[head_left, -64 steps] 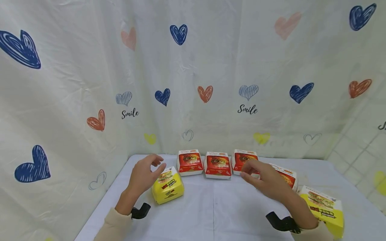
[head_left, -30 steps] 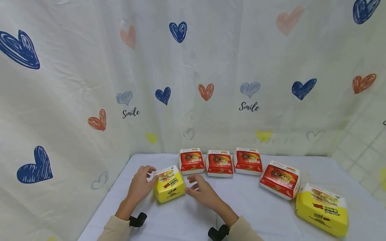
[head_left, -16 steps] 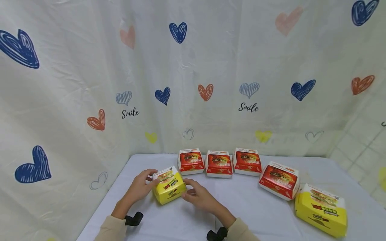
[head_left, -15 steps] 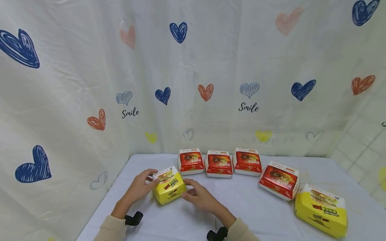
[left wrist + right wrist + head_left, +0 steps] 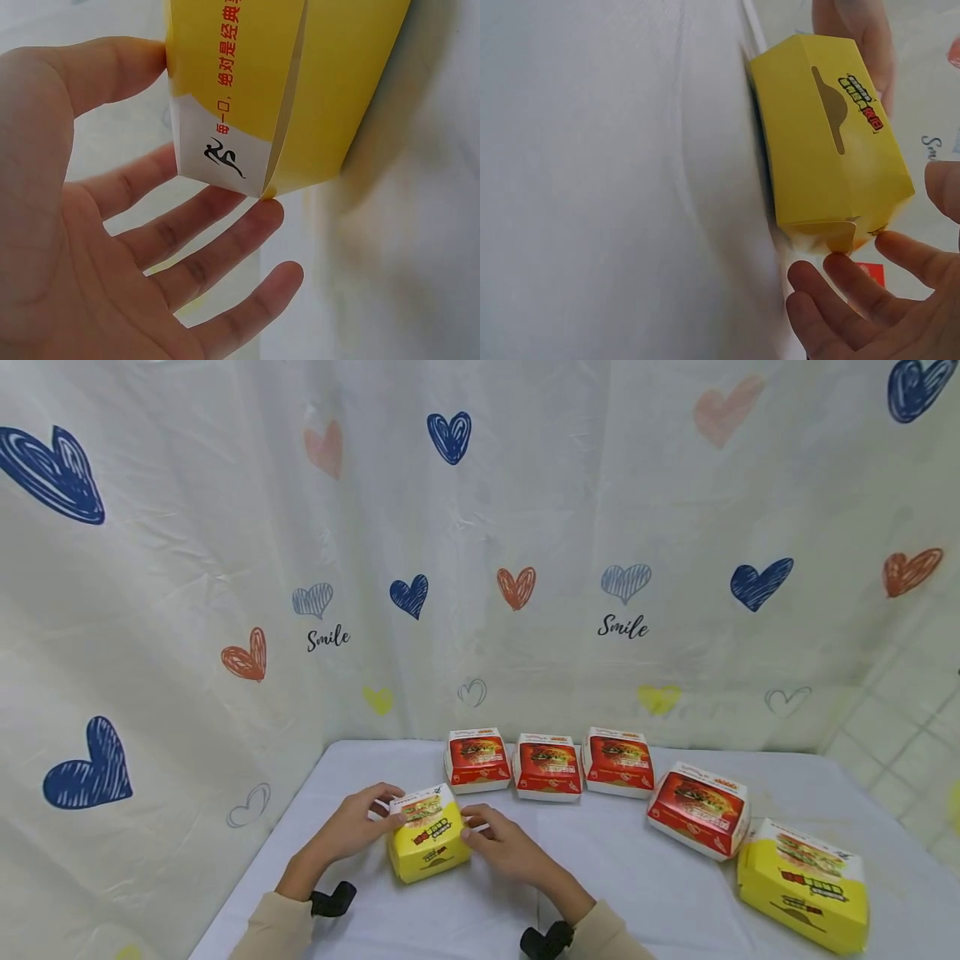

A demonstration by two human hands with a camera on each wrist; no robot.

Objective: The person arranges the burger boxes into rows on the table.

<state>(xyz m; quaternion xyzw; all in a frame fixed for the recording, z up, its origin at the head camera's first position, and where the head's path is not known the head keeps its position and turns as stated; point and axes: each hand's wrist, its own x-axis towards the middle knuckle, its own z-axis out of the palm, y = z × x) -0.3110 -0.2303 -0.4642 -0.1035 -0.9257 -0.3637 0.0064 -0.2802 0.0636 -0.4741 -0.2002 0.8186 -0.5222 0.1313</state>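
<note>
A yellow-and-white burger box sits at the left of the table between both hands. My left hand holds its left end, thumb on the upper edge and fingers at the far corner. In the left wrist view the thumb presses the yellow box, while the little finger stands free. At the box's right end my right hand grips with curled fingers. The right wrist view shows fingertips against the lower corner of the box; the thumb there looks slightly apart.
Three red burger boxes stand in a row at the table's back. Further right are another red box and a second yellow box, close together. A white cloth covers the table; a heart-printed curtain hangs behind.
My right hand has come left from near the red boxes to the yellow box's right side. The left hand has lowered onto its left end. The box has shifted slightly nearer and right.
</note>
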